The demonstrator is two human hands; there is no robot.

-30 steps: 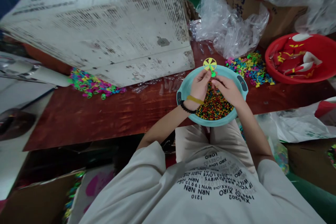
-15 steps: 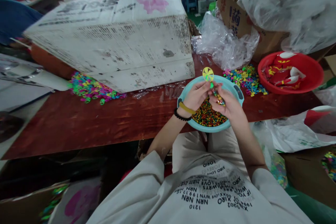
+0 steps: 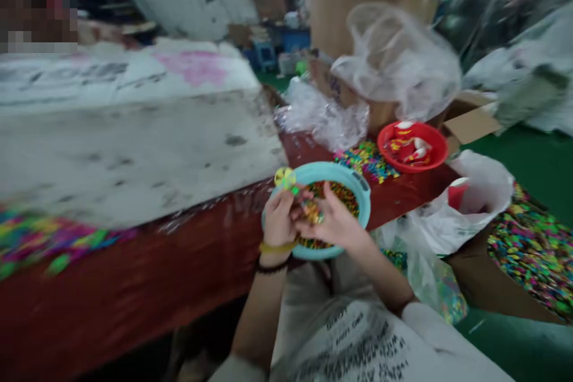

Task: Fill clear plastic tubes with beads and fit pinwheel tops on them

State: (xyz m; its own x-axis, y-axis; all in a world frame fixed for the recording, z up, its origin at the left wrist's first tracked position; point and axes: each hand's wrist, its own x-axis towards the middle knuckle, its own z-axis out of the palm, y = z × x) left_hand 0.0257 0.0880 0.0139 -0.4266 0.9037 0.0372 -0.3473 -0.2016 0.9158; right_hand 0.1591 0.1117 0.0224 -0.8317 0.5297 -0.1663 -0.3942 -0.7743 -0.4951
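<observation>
Between my hands is a small clear tube of coloured beads (image 3: pixel 312 211), topped by a yellow pinwheel-like wheel (image 3: pixel 285 177) with a green piece below it. My left hand (image 3: pixel 278 219) pinches the toy near its wheel end. Around the tube's lower end, my right hand (image 3: pixel 333 224) has its thumb raised and its fingers beneath; motion blur softens the grip. Both hands are over a light blue basin (image 3: pixel 364 215), which holds many small round beads (image 3: pixel 342 192) in red, yellow, green and orange.
A big white carton (image 3: pixel 147 149) stands left on the red-brown table (image 3: pixel 201 286). Bright plastic pieces (image 3: pixel 367 158) are heaped behind the basin, beside a red bowl (image 3: pixel 441 155). A box of colourful pieces (image 3: pixel 532 250) and a white plastic bag (image 3: pixel 487 191) lie to the right.
My view has swung to the right, bringing the box of colourful pieces into sight. My right hand's thumb has lifted and its fingers have loosened around the tube. The toy stays over the basin.
</observation>
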